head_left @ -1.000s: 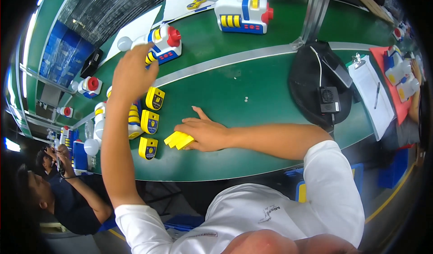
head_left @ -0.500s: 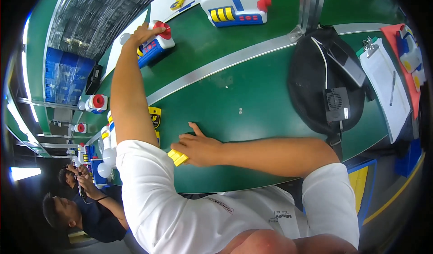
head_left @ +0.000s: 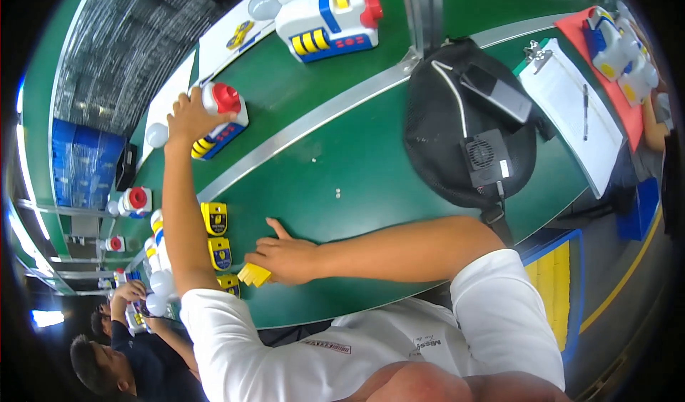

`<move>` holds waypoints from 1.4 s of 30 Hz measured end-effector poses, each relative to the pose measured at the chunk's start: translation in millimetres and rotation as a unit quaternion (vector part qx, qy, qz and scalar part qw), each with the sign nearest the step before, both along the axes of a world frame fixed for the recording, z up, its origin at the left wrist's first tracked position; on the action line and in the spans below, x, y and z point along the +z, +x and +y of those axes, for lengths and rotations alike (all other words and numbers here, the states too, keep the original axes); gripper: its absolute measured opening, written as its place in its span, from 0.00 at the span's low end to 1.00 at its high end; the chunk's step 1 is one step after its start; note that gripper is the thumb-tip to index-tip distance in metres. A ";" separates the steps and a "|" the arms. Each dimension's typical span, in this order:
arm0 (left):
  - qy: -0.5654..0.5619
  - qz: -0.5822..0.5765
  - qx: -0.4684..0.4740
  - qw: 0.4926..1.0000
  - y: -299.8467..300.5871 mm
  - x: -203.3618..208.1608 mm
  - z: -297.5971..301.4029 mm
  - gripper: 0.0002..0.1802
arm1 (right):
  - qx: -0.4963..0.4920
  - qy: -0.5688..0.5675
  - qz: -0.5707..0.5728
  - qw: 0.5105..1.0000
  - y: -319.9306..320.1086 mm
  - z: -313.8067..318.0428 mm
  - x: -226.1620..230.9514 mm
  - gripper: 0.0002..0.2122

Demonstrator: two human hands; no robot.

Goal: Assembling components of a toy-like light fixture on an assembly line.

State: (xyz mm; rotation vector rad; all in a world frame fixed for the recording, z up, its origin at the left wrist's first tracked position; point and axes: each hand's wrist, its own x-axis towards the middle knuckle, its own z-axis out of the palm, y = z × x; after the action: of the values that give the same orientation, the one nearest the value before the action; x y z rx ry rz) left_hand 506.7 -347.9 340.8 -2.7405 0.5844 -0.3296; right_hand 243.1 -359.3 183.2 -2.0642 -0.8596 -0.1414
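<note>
With my left arm stretched far out, my left hand (head_left: 191, 120) grips the side of a white and blue plastic toy jug (head_left: 232, 125) with a red cap and yellow ribs. Its thumb reaches across just below the cap. The jug is tilted, and my palm hides part of its side. My right hand (head_left: 282, 257) rests low over the green table near my body, its fingers closed round yellow ridged plastic pieces (head_left: 253, 274), index finger stretched out. Beside it stands a row of yellow and dark blue pieces (head_left: 217, 219), partly hidden by my left forearm.
A second toy jug (head_left: 328, 31) stands beyond the metal rail (head_left: 307, 120). To the right lie a black bag (head_left: 428, 138) with electronic devices and a clipboard (head_left: 571, 109). More toy parts sit on a red mat (head_left: 606, 67). People work at the left and far right.
My left hand has drawn the toy jug toward me, and its fingers have shifted from the top to the side. My right hand keeps the yellow pieces. The whole view has turned somewhat.
</note>
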 end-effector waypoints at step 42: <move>-0.216 0.160 -0.454 0.849 -167.0 0.8 -125.0 0.31 | 0.013 -0.006 0.003 1.000 8.2 12.6 -16.7 0.28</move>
State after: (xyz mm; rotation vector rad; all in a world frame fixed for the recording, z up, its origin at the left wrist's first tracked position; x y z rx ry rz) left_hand 339.7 -472.9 341.6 -2.7112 2.1347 -0.2149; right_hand 251.4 -346.7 166.4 -2.0623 -0.8857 -0.1147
